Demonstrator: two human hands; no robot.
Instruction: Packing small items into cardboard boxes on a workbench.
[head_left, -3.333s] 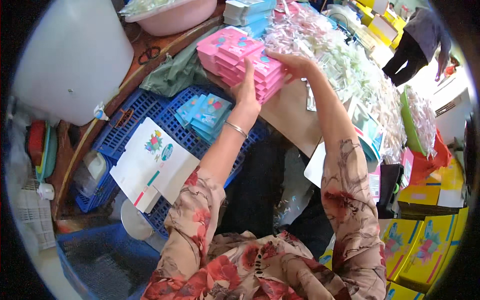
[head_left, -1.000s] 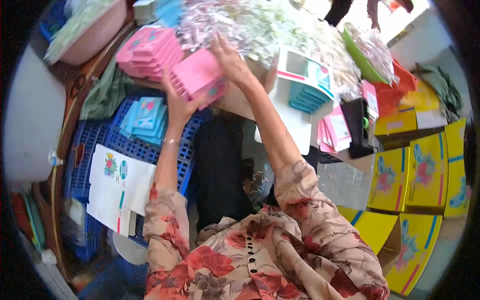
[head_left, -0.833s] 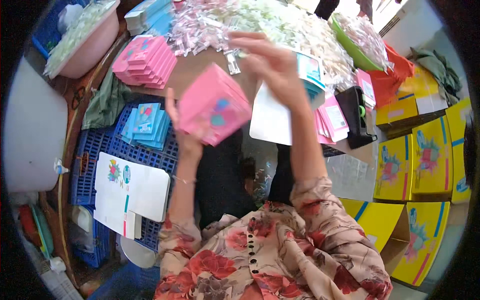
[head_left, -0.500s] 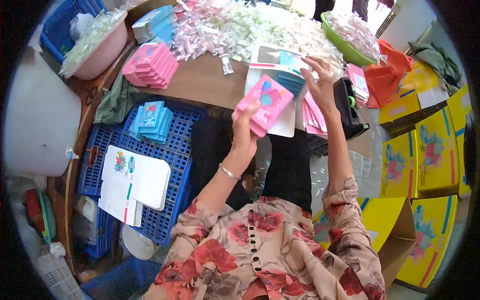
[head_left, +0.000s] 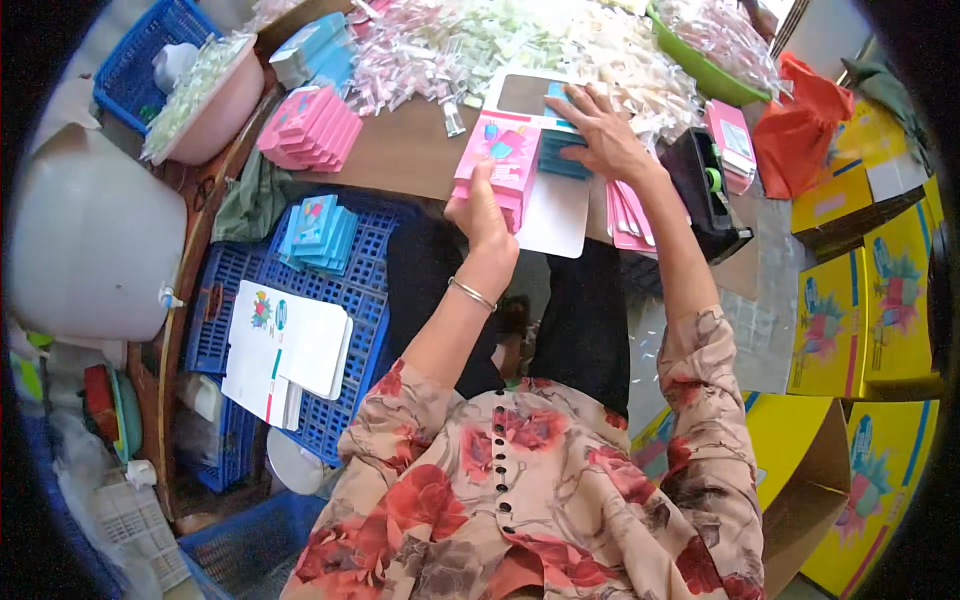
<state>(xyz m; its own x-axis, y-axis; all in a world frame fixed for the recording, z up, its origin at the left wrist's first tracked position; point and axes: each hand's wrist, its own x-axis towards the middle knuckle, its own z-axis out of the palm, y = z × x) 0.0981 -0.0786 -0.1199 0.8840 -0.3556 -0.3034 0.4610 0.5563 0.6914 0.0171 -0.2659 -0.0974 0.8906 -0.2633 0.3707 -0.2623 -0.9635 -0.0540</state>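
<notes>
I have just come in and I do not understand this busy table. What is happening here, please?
A person in a flowered blouse sits at a wooden table and sorts small packets. The left hand holds a stack of pink packets at the table edge. The right hand rests flat on a stack of blue packets lying on a white sheet. More pink packets sit to the left, and a heap of small clear-wrapped pieces covers the far side.

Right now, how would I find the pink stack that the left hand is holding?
Look at the brown table, at its near edge beside the white card. There the left hand grips a pink stack of flat packets. The other pink pile, fanned out and further left, has no hand on it.
</notes>
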